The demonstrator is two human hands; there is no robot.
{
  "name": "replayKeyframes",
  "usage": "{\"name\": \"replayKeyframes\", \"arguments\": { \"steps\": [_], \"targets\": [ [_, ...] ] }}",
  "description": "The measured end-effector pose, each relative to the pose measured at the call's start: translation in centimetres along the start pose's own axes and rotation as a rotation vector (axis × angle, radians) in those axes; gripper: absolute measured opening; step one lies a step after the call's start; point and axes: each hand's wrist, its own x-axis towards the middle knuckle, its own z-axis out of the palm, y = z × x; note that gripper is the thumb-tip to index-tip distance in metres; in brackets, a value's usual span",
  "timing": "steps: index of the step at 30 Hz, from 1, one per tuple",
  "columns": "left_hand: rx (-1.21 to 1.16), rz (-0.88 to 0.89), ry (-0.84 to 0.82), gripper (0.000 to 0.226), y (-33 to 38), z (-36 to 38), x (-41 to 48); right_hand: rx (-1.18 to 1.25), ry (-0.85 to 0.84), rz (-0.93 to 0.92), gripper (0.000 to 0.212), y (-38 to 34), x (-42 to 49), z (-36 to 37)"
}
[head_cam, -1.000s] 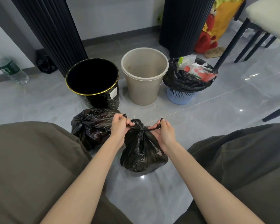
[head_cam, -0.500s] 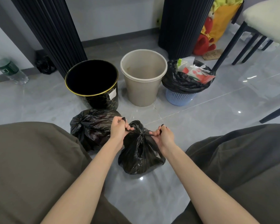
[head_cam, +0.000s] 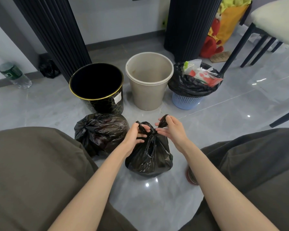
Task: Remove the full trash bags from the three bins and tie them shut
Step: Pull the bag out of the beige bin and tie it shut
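Observation:
A small black trash bag sits on the floor between my knees. My left hand pinches its left ear and my right hand pinches the right ear, both just above the knot. A tied black bag lies to its left. Behind stand a black bin with a gold rim and a beige bin, both without a bag. At the right a blue basket bin still holds a black bag full of wrappers.
Dark fluted columns rise behind the bins. A chair with black legs stands at the right, close to the blue bin. A plastic bottle and another small black bag lie by the wall at the left. A red toy sits further back.
My hands have drawn closer together over the knot and lifted the bag's ears upward. The view has tilted slightly down; the bag has stayed in place.

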Motion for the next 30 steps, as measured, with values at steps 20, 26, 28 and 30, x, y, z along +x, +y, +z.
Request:
{"name": "replayKeyframes", "arguments": {
  "steps": [20,26,28,30],
  "targets": [
    [-0.011,0.134,0.111,0.022,-2.6,1.0,0.8,-0.403,-0.028,-0.149,0.027,3.3,0.0,-0.4],
    [0.04,0.182,0.238,0.03,-2.2,1.2,1.2,-0.296,0.055,-0.157,0.034,4.0,-0.6,0.7],
    [-0.001,0.158,0.311,0.032,-2.2,1.2,1.4,-0.223,0.05,-0.129,0.039,4.1,-0.9,1.1],
    [-0.036,0.133,0.368,0.032,-2.2,1.2,1.5,-0.193,0.055,-0.107,0.041,4.3,-0.9,1.6]
  ]
}}
